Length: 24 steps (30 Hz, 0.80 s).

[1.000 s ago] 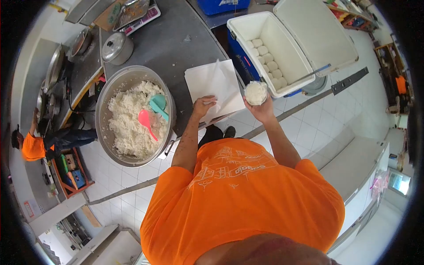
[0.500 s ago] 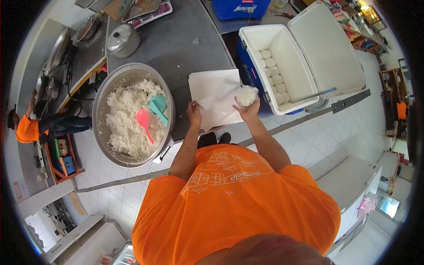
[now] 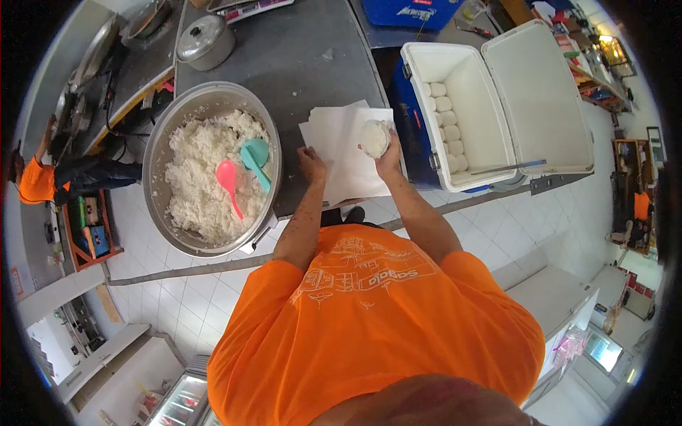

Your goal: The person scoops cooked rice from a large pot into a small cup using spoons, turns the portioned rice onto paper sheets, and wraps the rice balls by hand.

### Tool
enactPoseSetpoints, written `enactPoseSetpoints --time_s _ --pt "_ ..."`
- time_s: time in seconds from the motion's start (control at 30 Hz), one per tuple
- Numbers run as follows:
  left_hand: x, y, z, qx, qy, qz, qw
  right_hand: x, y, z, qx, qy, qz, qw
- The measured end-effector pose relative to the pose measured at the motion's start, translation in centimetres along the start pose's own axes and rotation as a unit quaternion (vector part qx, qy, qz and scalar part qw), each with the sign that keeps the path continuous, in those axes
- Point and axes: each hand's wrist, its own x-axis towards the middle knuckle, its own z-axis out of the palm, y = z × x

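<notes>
My right hand is closed around a small round cup of white rice, held over the right part of a stack of white paper sheets. The rice faces up toward me, and my fingers hide part of the cup's side. At the left edge of the sheets rests my left hand, fingers slightly bent and apart, with nothing visible in it. Left of that hand stands a large metal pot of cooked rice. A pink rice paddle and a teal scoop lie on the rice.
To the right, an open cooler box holds rows of round white portions. A lidded pot sits on the dark counter, and a blue cooler is behind. Another person in an orange shirt stands far left.
The rice cup has moved left, from beside the paper to above it. A thin translucent sheet that was slanted between my hands no longer shows raised. My left hand stays at the paper's edge.
</notes>
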Motion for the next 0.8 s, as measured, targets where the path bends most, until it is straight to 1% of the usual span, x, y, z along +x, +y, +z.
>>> enactPoseSetpoints --time_s 0.03,0.07,0.1,0.13,0.2,0.23,0.3,0.37,0.4,0.43,0.47,0.5,0.53,0.57,0.6,0.63,0.7,0.73,0.77,0.8 --pt "0.0 1.3 -0.6 -0.003 0.001 -0.001 1.000 0.1 0.5 -0.4 0.014 0.029 0.008 0.999" --pt "-0.5 3.6 -2.1 0.039 -0.004 -0.031 0.999 -0.1 0.8 -0.6 0.029 0.060 0.017 0.998" --pt "-0.9 4.8 -2.9 0.081 -0.011 -0.062 0.995 -0.6 0.8 -0.8 0.025 0.061 0.018 0.998" --pt "-0.6 4.2 -2.6 0.080 -0.013 -0.066 0.995 -1.2 0.8 -1.2 0.018 0.074 0.016 0.997" --pt "0.2 2.8 -1.3 0.096 -0.031 -0.023 0.995 -2.3 0.5 -1.7 0.006 0.089 0.012 0.996" --pt "-0.2 3.2 -1.3 0.093 -0.033 -0.026 0.995 -2.8 0.3 -1.7 0.006 0.102 0.015 0.995" --pt "-1.3 4.5 -1.9 0.123 -0.026 0.034 0.991 -2.9 -0.1 -1.5 0.004 0.116 0.018 0.993" --pt "-0.8 3.8 -1.5 0.145 -0.044 0.026 0.988 -3.1 -0.7 -0.3 -0.068 0.080 -0.027 0.994" --pt "-0.6 3.4 -1.4 0.167 -0.062 0.021 0.984 -3.2 -0.5 0.4 -0.069 0.079 -0.024 0.994" --pt "-0.8 3.8 -1.7 0.168 -0.060 0.018 0.984 -3.6 -0.5 2.3 -0.265 0.091 -0.112 0.954" --pt "-1.0 4.4 -2.0 0.166 -0.065 0.004 0.984 -3.7 -0.4 3.4 -0.447 0.095 -0.195 0.868" --pt "-1.0 4.9 -2.2 0.163 -0.068 -0.009 0.984 -1.7 1.3 1.8 -0.550 0.020 -0.346 0.760" --pt "-0.8 4.6 -2.1 0.164 -0.064 -0.012 0.984 -2.0 1.6 2.2 -0.549 0.015 -0.345 0.761" --pt "-0.5 4.1 -1.9 0.167 -0.073 -0.014 0.983 -2.8 2.1 2.8 -0.683 -0.033 -0.294 0.668" --pt "-0.4 3.6 -1.7 0.171 -0.085 -0.015 0.982 -3.3 2.5 3.5 -0.796 -0.079 -0.236 0.552" --pt "-0.7 3.4 -1.8 0.170 -0.083 -0.017 0.982 -3.0 3.6 3.0 -0.790 -0.061 -0.244 0.559" --pt "-0.5 3.3 -2.2 0.130 -0.079 0.031 0.988 -2.0 4.1 3.2 -0.788 -0.055 -0.245 0.563" --pt "-0.6 2.9 -2.3 0.129 -0.075 0.030 0.988 -2.1 3.9 3.3 -0.788 -0.045 -0.239 0.566" --pt "-0.8 2.4 -2.6 0.097 -0.096 0.020 0.990 -2.5 3.6 3.1 -0.788 -0.047 -0.238 0.566" --pt "-0.4 2.3 -2.5 0.060 -0.111 0.015 0.992 -2.0 2.9 3.2 -0.750 -0.045 -0.275 0.600"
